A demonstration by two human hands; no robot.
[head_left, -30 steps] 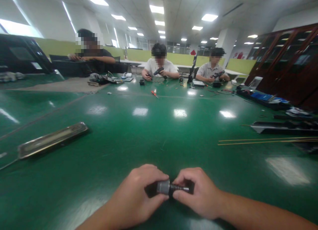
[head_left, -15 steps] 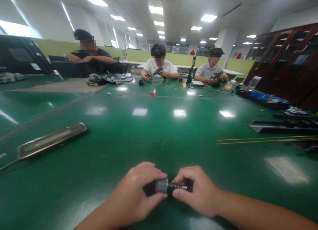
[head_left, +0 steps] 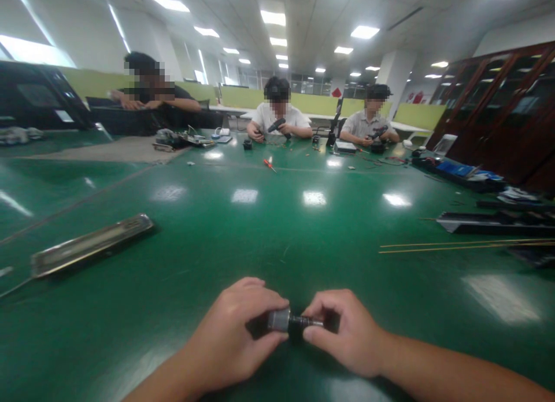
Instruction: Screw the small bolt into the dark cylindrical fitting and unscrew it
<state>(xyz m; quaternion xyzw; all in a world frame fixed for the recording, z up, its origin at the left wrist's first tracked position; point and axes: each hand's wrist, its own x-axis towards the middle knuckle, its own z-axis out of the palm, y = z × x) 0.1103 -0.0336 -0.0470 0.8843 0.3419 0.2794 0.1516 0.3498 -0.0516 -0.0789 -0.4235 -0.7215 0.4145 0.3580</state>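
Note:
A small grey cylindrical part (head_left: 278,320) with a dark, ridged shaft (head_left: 298,321) and a bright metal tip lies sideways between my hands, low in the head view. My left hand (head_left: 243,327) closes around the grey body, thumb below and fingers above. From the other side, the thumb and index finger of my right hand (head_left: 347,329) pinch around the shaft near its tip. The curled fingers of the right hand are partly hidden. What exactly the part belongs to cannot be made out.
On the green table (head_left: 260,240), a long metal-framed strip (head_left: 91,246) lies left. Two thin rods (head_left: 459,247) and a dark metal channel (head_left: 489,221) lie right. An orange screwdriver (head_left: 269,165) is farther off. Three people sit across, the middle one (head_left: 277,115) holding a power drill.
Both hands hold nearly the same pose. The grey body has shifted slightly left and up with my left hand, and slightly more shaft shows between the hands.

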